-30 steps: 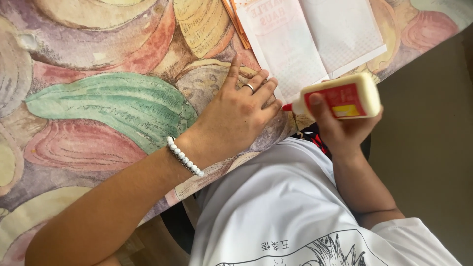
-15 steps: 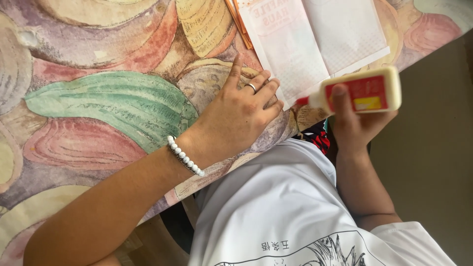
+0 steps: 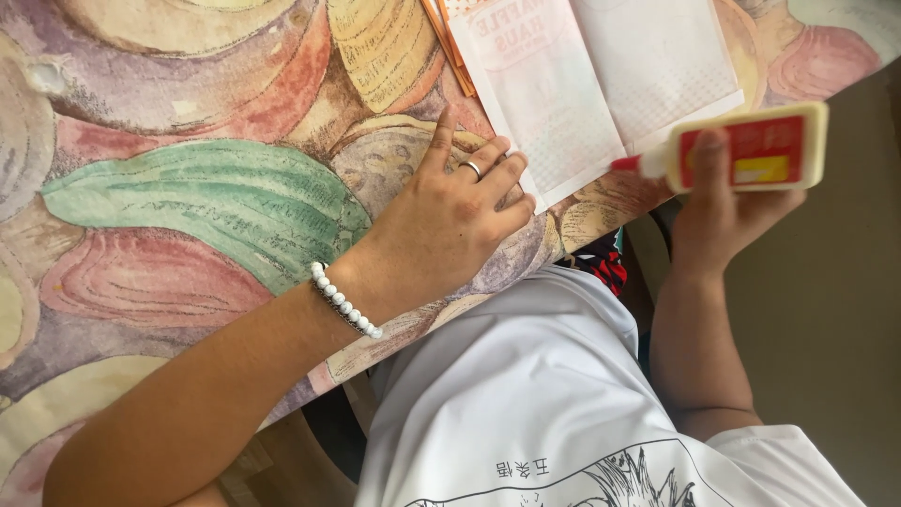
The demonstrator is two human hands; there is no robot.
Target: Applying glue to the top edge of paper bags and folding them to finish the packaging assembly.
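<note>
Two hands are in view, both mine. Nearest to me is my white printed shirt point(image 3: 526, 394), and a beaded bracelet point(image 3: 344, 300) sits on my left wrist. My left hand point(image 3: 449, 225) lies flat on the patterned tablecloth point(image 3: 188, 188), fingers loosely spread, a ring point(image 3: 471, 169) on one of them; the fingertips touch the near left edge of the white paper sheet point(image 3: 601, 84). My right hand point(image 3: 727, 207) is closed around a cream glue bottle with a red label point(image 3: 746, 148), thumb pressed across the label. The bottle lies sideways, just off the table's edge, its red tip at the paper's near right corner. Farther off, an orange strip point(image 3: 446, 42) lies just beside the paper's left edge.
</note>
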